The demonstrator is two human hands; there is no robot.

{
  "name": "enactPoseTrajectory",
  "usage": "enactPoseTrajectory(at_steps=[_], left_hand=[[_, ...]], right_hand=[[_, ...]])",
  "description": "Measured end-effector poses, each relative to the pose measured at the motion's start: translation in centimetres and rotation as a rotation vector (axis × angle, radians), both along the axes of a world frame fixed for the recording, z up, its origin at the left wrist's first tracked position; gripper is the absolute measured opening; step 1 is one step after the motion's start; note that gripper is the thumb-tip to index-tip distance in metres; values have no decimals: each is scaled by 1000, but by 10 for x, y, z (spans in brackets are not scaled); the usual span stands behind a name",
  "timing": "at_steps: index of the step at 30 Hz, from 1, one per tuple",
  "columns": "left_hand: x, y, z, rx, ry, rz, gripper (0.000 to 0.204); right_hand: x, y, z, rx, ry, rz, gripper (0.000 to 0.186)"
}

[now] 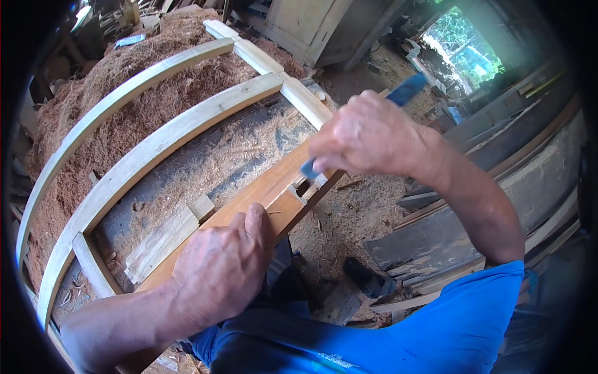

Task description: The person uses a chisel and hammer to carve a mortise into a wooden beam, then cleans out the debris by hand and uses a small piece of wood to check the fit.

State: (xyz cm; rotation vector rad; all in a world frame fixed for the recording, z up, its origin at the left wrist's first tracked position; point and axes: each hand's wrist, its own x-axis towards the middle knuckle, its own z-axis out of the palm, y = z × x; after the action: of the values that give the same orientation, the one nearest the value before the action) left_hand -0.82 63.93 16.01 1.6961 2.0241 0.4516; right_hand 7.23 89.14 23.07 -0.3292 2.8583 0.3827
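Note:
A long reddish-brown wooden plank runs diagonally in front of me, with a rectangular cut-out near its far end. My left hand is closed over the plank's near part, its thumb lying on the top face close to a thin wood sliver. In my right hand, closed in a fist above the cut-out, is a long blue tool. The tool sticks out at both ends of the fist, its lower end beside the cut-out. Motion smears it, so its exact kind is unclear.
A pale curved wooden frame lies at the left over the sawdust-strewn bench. A short wood block rests against the plank. Brown shavings are heaped behind. Large boards lean at the right.

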Motion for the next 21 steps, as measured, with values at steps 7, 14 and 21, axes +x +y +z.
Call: enactPoseTrajectory(at_steps=[7,14,21], left_hand=[[-27,45,22,748,74,92,45],[-72,100,83,294,-853,-260,52],[-52,128,61,315,-1064,-277,22]], right_hand=[[3,24,34,66,455,321,12],[33,5,70,240,728,594,11],[62,22,63,277,986,582,20]])
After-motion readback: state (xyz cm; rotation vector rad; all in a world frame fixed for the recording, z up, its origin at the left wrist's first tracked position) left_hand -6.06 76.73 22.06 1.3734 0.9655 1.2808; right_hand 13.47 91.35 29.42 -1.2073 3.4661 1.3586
